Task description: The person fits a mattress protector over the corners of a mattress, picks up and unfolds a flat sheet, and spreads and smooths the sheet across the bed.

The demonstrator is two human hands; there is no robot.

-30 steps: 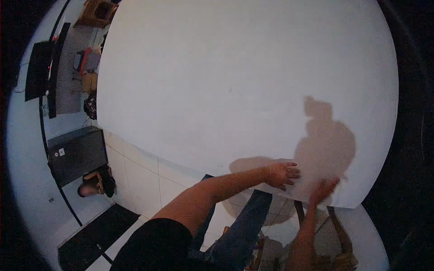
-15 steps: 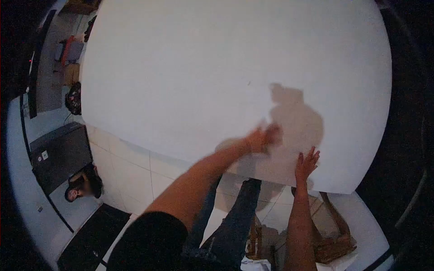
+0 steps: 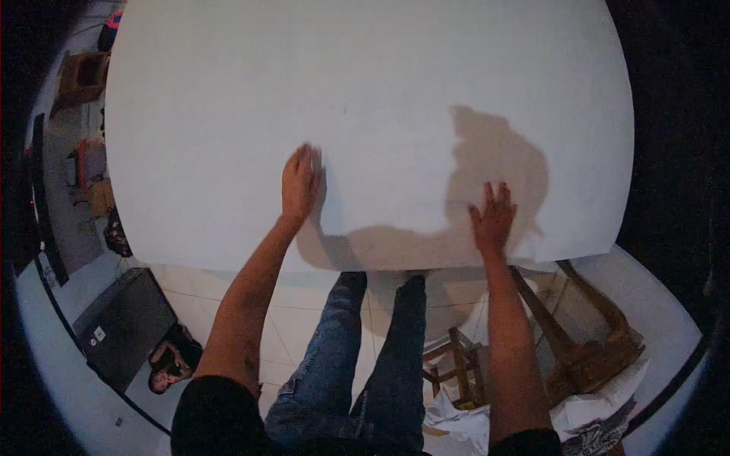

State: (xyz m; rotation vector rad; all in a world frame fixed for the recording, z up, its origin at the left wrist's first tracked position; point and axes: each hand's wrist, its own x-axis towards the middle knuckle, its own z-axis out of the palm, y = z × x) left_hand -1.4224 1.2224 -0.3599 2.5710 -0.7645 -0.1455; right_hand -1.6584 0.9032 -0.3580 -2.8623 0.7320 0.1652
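Note:
A broad white surface [image 3: 228, 137], seemingly covered in smooth cloth, spreads out in front of me in the head view. My left hand [image 3: 302, 184] is over its near part, left of centre, tilted on edge with the fingers stretched out and holding nothing. Farther right, my right hand [image 3: 494, 219] lies flat against the white surface with its fingers spread. A dark shadow [image 3: 502, 152] of my head and shoulders falls around and beyond the right hand. One small dark speck [image 3: 344, 111] shows on the white surface ahead of the left hand.
Wooden furniture [image 3: 578, 342] and crumpled white material [image 3: 464, 425] are by my right leg. A person [image 3: 176, 356] sits at the lower left beside a dark cabinet [image 3: 125, 334]. Pale floor tiles [image 3: 281, 327] run below the near edge, and several household objects line the far left.
My left hand has moved left, away from the right hand. My right hand has shifted slightly left and farther onto the white surface. The view has turned.

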